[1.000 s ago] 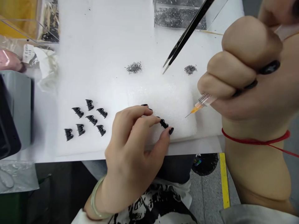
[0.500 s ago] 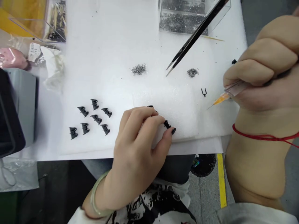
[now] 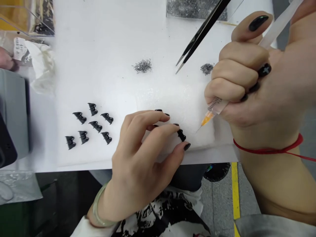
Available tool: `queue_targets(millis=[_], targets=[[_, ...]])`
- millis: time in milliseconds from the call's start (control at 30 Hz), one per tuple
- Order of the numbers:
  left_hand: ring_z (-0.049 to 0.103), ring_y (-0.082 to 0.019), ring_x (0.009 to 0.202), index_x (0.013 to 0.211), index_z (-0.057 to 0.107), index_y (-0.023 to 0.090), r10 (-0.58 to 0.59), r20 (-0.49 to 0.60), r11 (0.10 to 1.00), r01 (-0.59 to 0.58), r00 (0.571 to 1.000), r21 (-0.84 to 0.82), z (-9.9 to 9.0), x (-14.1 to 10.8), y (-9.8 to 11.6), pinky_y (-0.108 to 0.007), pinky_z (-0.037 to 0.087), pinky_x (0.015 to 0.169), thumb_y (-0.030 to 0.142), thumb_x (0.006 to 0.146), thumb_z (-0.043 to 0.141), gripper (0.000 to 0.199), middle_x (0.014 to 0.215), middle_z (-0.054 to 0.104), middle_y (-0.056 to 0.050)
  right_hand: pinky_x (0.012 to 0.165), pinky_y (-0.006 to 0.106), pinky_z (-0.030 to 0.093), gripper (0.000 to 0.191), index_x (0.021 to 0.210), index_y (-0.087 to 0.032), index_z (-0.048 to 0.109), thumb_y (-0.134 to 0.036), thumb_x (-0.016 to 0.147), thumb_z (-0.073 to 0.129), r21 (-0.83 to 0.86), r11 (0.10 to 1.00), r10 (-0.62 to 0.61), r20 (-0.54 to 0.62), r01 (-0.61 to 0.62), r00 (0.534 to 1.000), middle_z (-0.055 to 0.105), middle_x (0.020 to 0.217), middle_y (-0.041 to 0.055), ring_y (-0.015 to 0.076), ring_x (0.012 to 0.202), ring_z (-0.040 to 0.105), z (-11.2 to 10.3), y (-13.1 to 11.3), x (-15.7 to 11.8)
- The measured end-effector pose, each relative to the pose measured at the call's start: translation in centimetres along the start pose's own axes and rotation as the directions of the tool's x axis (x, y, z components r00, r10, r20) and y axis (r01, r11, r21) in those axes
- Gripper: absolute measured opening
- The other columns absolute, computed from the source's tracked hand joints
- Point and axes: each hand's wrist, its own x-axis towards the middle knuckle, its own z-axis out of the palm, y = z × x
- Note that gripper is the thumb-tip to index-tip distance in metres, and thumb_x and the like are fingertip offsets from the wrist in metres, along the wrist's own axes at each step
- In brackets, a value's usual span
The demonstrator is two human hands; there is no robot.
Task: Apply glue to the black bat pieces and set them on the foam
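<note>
My left hand (image 3: pixel 145 158) rests on the white pad (image 3: pixel 103 75), its thumb and forefinger closed about a small black winged piece (image 3: pixel 181 135). My right hand (image 3: pixel 247 75) is wrapped around a clear syringe (image 3: pixel 218 105) with an orange needle tip (image 3: pixel 206 118). The needle points down and left, a short way to the right of the black piece. Several similar black pieces (image 3: pixel 95 126) lie in a loose group left of my left hand. Black tweezers (image 3: pixel 195 44) with parted tips slant in from the top; what supports them is out of view.
Two small heaps of dark glittery bits, a left heap (image 3: pixel 143 66) and a right heap (image 3: pixel 206 68), lie on the pad. A clear box (image 3: pixel 196 9) of such bits stands at the back. On the left are a crumpled tissue (image 3: pixel 43 65) and a grey device (image 3: pixel 14 108).
My right hand has come left and turned, bringing the syringe needle closer to the black piece. It now covers where a small Y-shaped black part lay. My left hand keeps its pinch.
</note>
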Motion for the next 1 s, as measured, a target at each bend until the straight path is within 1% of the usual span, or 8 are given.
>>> queue_targets(millis=[200,267,433,567,633,733,900,1000], targets=[[0.071,-0.025,0.098,0.097,0.073,0.018,-0.017,-0.009,1.0,0.017,1.0,0.007,0.0,-0.1,0.3,-0.042,0.064,0.078,0.016,0.105,0.072,0.009,0.11,0.077,-0.012,0.025,0.019,0.019,0.069,0.056,-0.02,0.048,-0.047,0.119,0.04,-0.052,0.998,0.02,-0.118,-0.026,0.993,0.019,0.039,-0.008,0.005,0.027,0.021,0.9,0.6,0.2],[0.07,-0.025,0.102,0.097,0.071,0.02,-0.043,0.003,0.999,0.043,0.999,0.015,0.1,-0.3,0.3,-0.042,0.064,0.08,0.019,0.105,0.073,0.008,0.112,0.075,-0.01,0.025,0.018,0.019,0.07,0.054,-0.02,0.048,-0.049,0.117,0.045,-0.074,0.997,0.006,-0.118,-0.015,0.993,0.019,0.039,-0.008,0.0047,0.027,0.02,0.7,0.8,0.2],[0.067,-0.025,0.112,0.102,0.067,0.024,-0.087,0.07,0.996,0.085,0.994,0.029,-0.1,-0.9,0.3,-0.043,0.064,0.085,0.024,0.107,0.072,0.007,0.121,0.071,-0.007,0.026,0.018,0.028,0.063,0.048,-0.022,0.052,-0.051,0.098,0.076,0.025,0.997,-0.073,0.021,0.072,0.997,0.024,0.045,-0.0086,0.0037,0.033,0.027,-0.5,1.4,0.2],[0.065,-0.022,0.114,0.104,0.064,0.024,-0.1,0.09,0.995,0.098,0.991,0.027,-0.1,-1.1,0.4,-0.043,0.062,0.088,0.024,0.108,0.071,0.009,0.124,0.07,-0.005,0.031,0.017,0.035,0.05,0.057,-0.021,0.058,-0.048,0.089,0.084,0.066,0.994,-0.101,0.202,0.09,0.974,0.028,0.05,-0.0104,0.0024,0.038,0.033,-1.3,1.9,0.4],[0.064,-0.021,0.114,0.104,0.063,0.024,-0.103,0.093,0.994,0.101,0.99,0.034,-0.1,-1.1,0.3,-0.043,0.061,0.089,0.025,0.109,0.07,0.009,0.125,0.07,-0.005,0.032,0.015,0.033,0.052,0.058,-0.021,0.052,-0.05,0.087,0.084,0.088,0.992,-0.107,0.238,0.089,0.965,0.025,0.05,-0.0117,0.001,0.038,0.029,-1.1,2.1,0.3],[0.065,-0.02,0.114,0.105,0.063,0.024,-0.101,0.085,0.994,0.098,0.991,0.037,-0.1,-1.1,0.2,-0.042,0.059,0.09,0.026,0.11,0.07,0.008,0.125,0.07,-0.004,0.031,0.015,0.02,0.06,0.059,-0.024,0.04,-0.06,0.087,0.078,0.125,0.988,-0.113,0.151,0.094,0.982,0.013,0.052,-0.0113,0.001,0.04,0.016,-0.2,2.2,-0.2],[0.065,-0.021,0.113,0.105,0.064,0.024,-0.103,0.085,0.994,0.099,0.991,0.044,-0.1,-1.0,0.1,-0.043,0.057,0.09,0.026,0.109,0.071,0.009,0.125,0.07,-0.004,0.034,0.017,0.012,0.057,0.066,-0.025,0.045,-0.073,0.087,0.067,0.16,0.983,-0.121,0.175,0.094,0.977,0.011,0.05,-0.0101,0.0029,0.04,0.014,0.6,2.2,-0.3],[0.065,-0.022,0.112,0.105,0.064,0.023,-0.104,0.085,0.994,0.101,0.991,0.045,-0.1,-1.1,0.3,-0.044,0.056,0.088,0.026,0.109,0.071,0.009,0.124,0.071,-0.005,0.035,0.02,0.009,0.055,0.068,-0.027,0.047,-0.075,0.089,0.062,0.135,0.988,-0.093,0.125,0.076,0.988,0.009,0.047,-0.0099,0.0041,0.039,0.012,0.6,2.1,-0.1]])
